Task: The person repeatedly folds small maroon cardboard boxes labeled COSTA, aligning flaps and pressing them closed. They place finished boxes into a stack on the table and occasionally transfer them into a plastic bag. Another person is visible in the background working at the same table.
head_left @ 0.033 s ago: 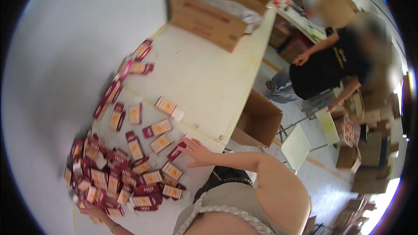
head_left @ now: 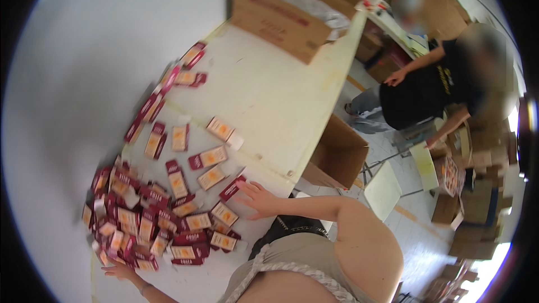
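A heap of small maroon and cream cartons [head_left: 149,219], each with an orange picture, covers the near left of the white table. Beside the heap's near left edge is my left hand [head_left: 120,270], its fingers stretched out and nothing visibly held. My right hand [head_left: 259,199] hovers at or rests on the table's near edge, right of the heap, with fingers spread. Its fingertips lie against or just beside a single maroon carton [head_left: 232,188]; whether they touch I cannot tell. Several loose cartons [head_left: 208,157] lie between the heap and the far part of the table.
A large open cardboard box [head_left: 281,19] with a pale plastic liner stands at the table's far end. Another open box [head_left: 339,148] is beyond the right edge, near a white chair [head_left: 383,191]. A person in black [head_left: 418,98] stands right; stacked cartons [head_left: 477,202] line that side.
The whole view has shifted slightly. My left hand sits a little further from the heap's nearest cartons. The right hand stays spread beside the same carton.
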`<state>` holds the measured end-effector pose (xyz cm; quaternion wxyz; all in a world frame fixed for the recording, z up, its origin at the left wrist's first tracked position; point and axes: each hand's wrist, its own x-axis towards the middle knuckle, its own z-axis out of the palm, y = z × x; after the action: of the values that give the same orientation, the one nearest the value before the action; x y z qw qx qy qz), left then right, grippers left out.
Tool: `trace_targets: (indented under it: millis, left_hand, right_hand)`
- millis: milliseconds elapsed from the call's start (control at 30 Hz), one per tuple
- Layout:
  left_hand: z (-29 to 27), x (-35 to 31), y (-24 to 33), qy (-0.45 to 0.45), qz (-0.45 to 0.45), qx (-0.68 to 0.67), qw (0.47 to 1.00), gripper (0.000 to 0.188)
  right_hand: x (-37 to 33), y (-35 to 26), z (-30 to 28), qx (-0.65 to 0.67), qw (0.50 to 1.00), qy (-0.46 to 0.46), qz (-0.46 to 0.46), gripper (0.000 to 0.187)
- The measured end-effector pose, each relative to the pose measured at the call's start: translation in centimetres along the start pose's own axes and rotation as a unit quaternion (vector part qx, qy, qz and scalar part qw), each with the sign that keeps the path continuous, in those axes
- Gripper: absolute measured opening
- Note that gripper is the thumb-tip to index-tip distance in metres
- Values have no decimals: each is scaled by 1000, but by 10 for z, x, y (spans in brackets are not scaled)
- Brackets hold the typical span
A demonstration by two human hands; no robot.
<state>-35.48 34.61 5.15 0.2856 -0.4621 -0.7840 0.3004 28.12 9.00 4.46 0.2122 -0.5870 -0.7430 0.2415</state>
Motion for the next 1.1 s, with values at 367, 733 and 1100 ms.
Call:
trace_targets:
  millis: [367,733,1100]
  left_hand:
    - [219,17,1,-90,-131,-597,786,68]
    - [55,-5,165,-83,-122,-958,246,51]
    - [-171,-63,277,-192,-38,-973,124,63]
  right_hand:
    - [27,-46,96,-12,985,-152,-84,88]
    - [116,28,77,-183,972,78,122,76]
    - [155,146,5,-228,940,195,160,76]
